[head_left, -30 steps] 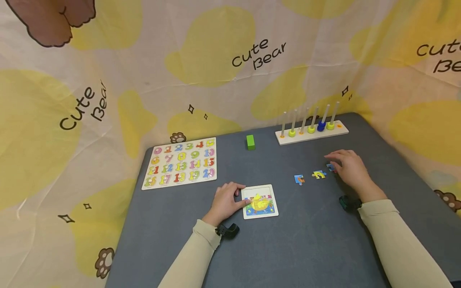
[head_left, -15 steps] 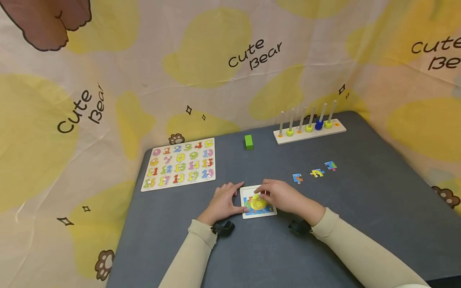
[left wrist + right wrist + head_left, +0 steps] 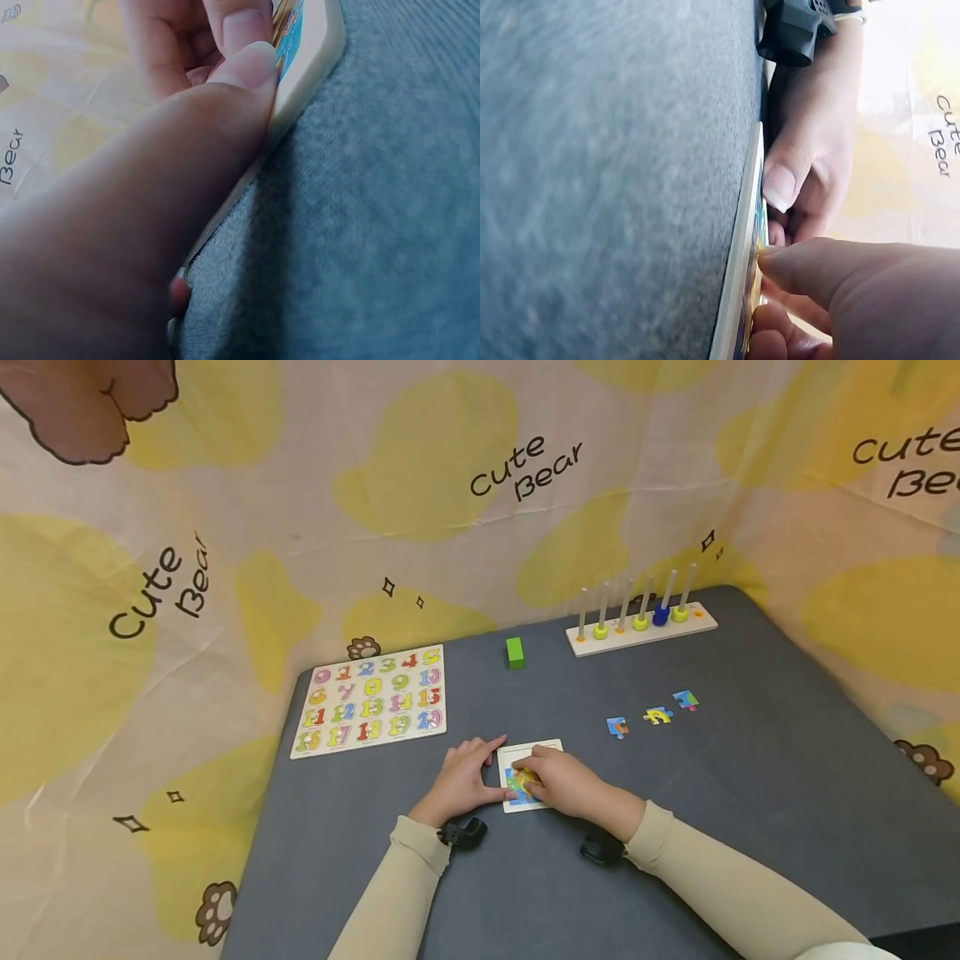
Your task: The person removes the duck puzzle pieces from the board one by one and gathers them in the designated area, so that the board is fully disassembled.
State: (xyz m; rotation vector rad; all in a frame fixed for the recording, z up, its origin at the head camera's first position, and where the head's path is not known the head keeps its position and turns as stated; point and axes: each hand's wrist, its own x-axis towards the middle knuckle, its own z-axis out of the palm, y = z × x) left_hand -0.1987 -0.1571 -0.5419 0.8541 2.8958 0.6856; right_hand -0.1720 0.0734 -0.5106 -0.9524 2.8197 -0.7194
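Observation:
A small white-framed jigsaw tray (image 3: 522, 806) with a blue and yellow picture lies on the table between both hands. My left hand (image 3: 462, 785) braces its left side, thumb on the frame and index finger reaching to the top left corner. Curled over the picture, my right hand (image 3: 564, 781) has thumb and fingertips on a yellow puzzle piece (image 3: 527, 779), largely covered by the hand. The right wrist view shows the right thumb (image 3: 795, 266) touching the picture surface. Three loose puzzle pieces lie right of the tray: one orange and blue (image 3: 617, 727), one yellow (image 3: 657, 716), one blue and green (image 3: 686, 699).
A number puzzle board (image 3: 369, 702) lies at the back left. A green block (image 3: 515, 653) stands at the back middle. To its right is a white peg base (image 3: 600, 647) with upright rods and rings. A printed curtain (image 3: 420, 468) hangs behind the grey table (image 3: 360, 827).
My right hand has come left from the loose pieces to the tray, then shifted further left over its picture. The left hand stays at the tray's left side. The head view has shifted slightly.

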